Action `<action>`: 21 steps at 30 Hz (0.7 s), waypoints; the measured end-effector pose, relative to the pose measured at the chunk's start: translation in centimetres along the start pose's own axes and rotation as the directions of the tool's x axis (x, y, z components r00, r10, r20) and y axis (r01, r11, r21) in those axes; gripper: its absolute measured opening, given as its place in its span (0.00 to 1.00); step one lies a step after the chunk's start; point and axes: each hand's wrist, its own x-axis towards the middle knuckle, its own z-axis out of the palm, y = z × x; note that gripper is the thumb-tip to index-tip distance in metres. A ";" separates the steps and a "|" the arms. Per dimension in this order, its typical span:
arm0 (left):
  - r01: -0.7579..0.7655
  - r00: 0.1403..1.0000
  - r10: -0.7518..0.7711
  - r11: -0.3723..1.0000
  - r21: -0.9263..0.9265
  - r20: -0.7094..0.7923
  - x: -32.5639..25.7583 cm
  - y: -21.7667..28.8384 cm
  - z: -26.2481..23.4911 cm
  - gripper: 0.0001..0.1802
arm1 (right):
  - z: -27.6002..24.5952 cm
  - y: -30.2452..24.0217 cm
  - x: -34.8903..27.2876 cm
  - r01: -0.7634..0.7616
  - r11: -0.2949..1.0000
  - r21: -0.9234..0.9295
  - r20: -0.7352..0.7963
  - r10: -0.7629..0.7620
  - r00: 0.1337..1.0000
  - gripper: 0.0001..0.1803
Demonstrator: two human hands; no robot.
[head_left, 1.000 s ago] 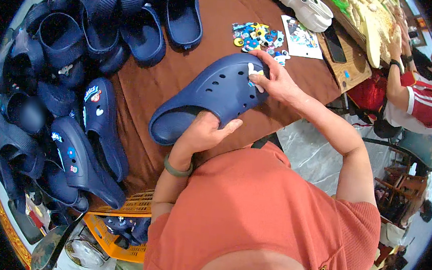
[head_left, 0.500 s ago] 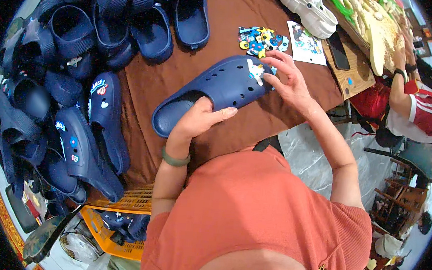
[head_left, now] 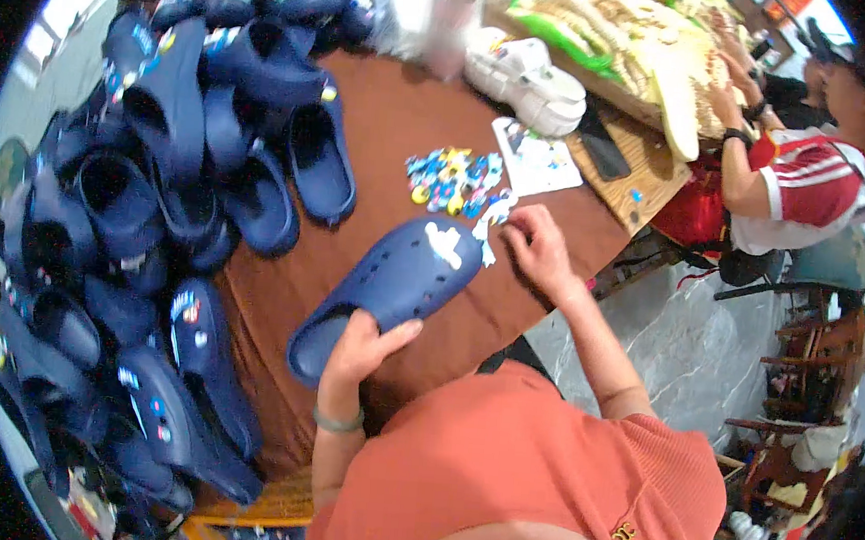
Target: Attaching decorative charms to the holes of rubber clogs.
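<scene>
A navy clog (head_left: 392,272) with round holes lies tilted over the brown-covered table, its toe pointing away to the right. My left hand (head_left: 361,355) is closed on it, fingers inside the opening and thumb over the upper. A white figure-shaped charm (head_left: 444,246) sits on the clog's toe. My right hand (head_left: 542,253) is beside the toe, loosely curled with fingers and thumb apart, nothing visible between them. Close to its fingertips lie small white and blue charms (head_left: 488,242). Just beyond is a pile of yellow, blue and white charms (head_left: 449,181).
Many navy clogs (head_left: 171,141) are heaped on the left, some with charms. A picture card (head_left: 536,159), white clogs (head_left: 528,84) and a phone (head_left: 603,150) stand toward the far right. Another person (head_left: 800,175) works at the right over pale pieces (head_left: 630,33). An orange crate (head_left: 208,537) is below left.
My right hand has come away from the charm on the toe, moving to the clog's right. My left hand keeps its hold on the clog. The whole view has shifted.
</scene>
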 end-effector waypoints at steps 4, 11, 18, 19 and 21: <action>0.037 0.999 -0.037 0.999 0.005 0.012 -0.3 1.1 0.7 0.22 | 0.1 -1.4 0.3 0.192 0.924 -0.332 0.111 -0.163 0.980 0.27; 0.091 0.993 -0.099 0.990 -0.111 -0.064 -0.9 1.0 1.1 0.21 | 1.7 -1.2 0.2 0.127 0.871 -0.475 0.047 -0.119 0.992 0.22; 0.082 0.993 -0.089 0.993 -0.090 -0.073 -0.8 1.1 1.2 0.20 | 1.8 -0.6 0.1 0.089 0.929 -0.359 -0.060 -0.118 0.991 0.21; 0.087 0.992 -0.093 0.994 -0.070 -0.082 -0.8 1.0 1.1 0.19 | 1.5 -1.0 0.1 0.082 0.926 -0.368 -0.036 -0.103 0.994 0.20; 0.086 0.992 -0.092 0.994 -0.068 -0.091 -0.8 1.1 1.3 0.18 | 1.5 -1.2 -0.1 0.070 0.924 -0.377 -0.028 -0.087 0.996 0.17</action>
